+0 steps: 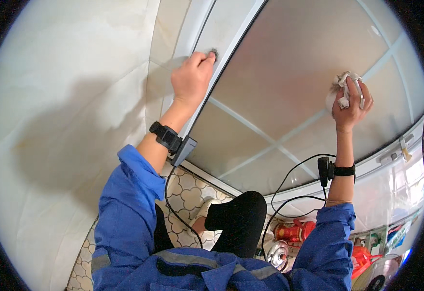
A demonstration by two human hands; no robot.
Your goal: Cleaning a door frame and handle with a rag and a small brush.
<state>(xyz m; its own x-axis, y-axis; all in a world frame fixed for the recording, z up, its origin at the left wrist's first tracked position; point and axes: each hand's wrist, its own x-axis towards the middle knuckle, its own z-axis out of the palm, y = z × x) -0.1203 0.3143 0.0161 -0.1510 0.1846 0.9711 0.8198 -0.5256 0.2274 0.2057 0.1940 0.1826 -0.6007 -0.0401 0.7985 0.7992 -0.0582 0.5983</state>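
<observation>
My left hand (192, 77) is closed, its thumb and fingertips at a small dark round fitting (214, 54) on the white door frame (226, 29). What its fingers grip, if anything, is too small to make out. On the right, my right hand (352, 104) is wrapped round a crumpled whitish cloth (347, 82), held against the frosted glass door (289, 58). Pale bars cross the glass. The cloth's underside is hidden, and a faint reflection of the hand shows beside it.
A pale tiled wall (66, 136) rises on the left. Patterned floor tiles (183, 194) lie below. At lower right stand a red canister (294, 232), a metal lid-like thing (277, 253) and a red bag (363, 259). Black cables (289, 169) hang from my wrist devices.
</observation>
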